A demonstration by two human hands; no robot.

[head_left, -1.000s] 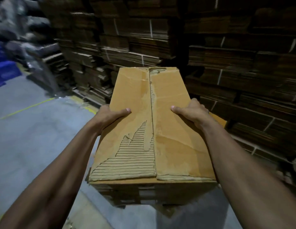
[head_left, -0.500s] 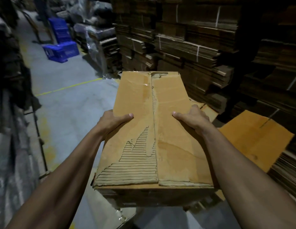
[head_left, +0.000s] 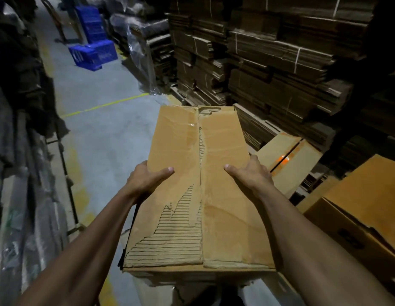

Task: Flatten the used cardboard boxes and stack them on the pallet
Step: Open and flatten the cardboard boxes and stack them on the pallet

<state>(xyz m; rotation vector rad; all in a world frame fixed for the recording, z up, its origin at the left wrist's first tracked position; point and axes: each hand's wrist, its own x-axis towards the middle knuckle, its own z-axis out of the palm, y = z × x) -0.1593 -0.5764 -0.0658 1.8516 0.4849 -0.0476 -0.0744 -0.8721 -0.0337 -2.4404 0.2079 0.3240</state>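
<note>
Cardboard box (head_left: 214,173), no legible writing, gripped by both hands (head_left: 148,180).

Tan cardboard box (head_left: 218,173), torn patch showing ribbed corrugation stripes; blue crates (head_left: 93,53) behind; yellow line (head_left: 103,105) across grey floor (head_left: 108,140).

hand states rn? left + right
Left hand: grips the left edge of the cardboard box, thumb on top.
Right hand: grips the box's right edge, thumb on top.
</note>
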